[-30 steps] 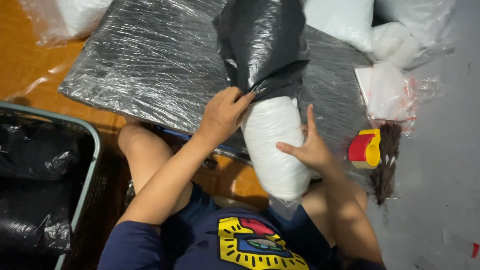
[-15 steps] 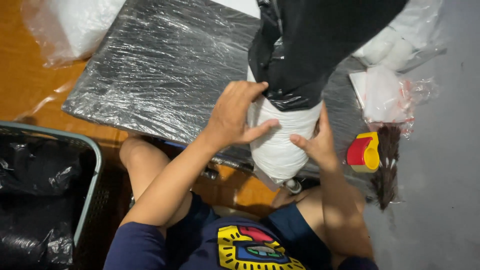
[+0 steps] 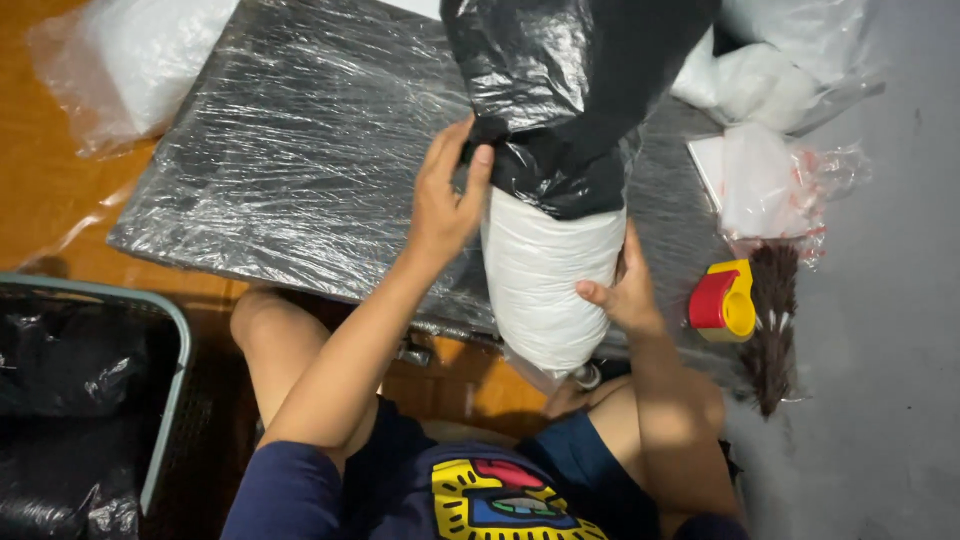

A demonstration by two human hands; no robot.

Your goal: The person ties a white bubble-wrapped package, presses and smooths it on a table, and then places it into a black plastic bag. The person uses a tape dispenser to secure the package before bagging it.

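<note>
A wide black board [image 3: 300, 170] wrapped in clear film lies flat before you (it fills most of the view), and over its right part you hold a white roll [image 3: 552, 280] upright above your lap, its upper end inside a black bag [image 3: 560, 90]. To your left stands a bin [image 3: 95, 400] lined with black plastic; clear bags [image 3: 780, 80] of white stuff lie at upper right. Your left hand [image 3: 448, 195] has its fingers clamped on the bag's lower edge, thumb on the outside. Your right hand [image 3: 622, 290] presses the roll's right side, fingers wrapped behind and thumb in front. Just right of that hand sits a red and yellow tape dispenser [image 3: 725, 300], touching a dark brush [image 3: 772, 320].
</note>
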